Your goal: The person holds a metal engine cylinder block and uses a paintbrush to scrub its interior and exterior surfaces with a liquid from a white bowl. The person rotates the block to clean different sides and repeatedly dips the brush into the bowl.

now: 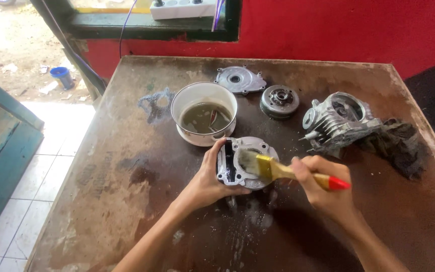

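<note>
My left hand (205,182) grips the left side of a silver engine cylinder block (237,151) that rests on the brown table (127,201). My right hand (323,189) holds a paintbrush (278,170) with a yellow handle, red tip and metal ferrule. Its bristles lie on the top face of the cylinder block. A wet patch spreads on the table under and in front of the block.
A white bowl (203,95) of murky liquid stands just behind the block. Farther back lie a silver cover plate (240,79) and a round dark rotor (279,100). A finned cylinder head (338,121) sits on a dark rag (399,146) at the right. Red wall behind.
</note>
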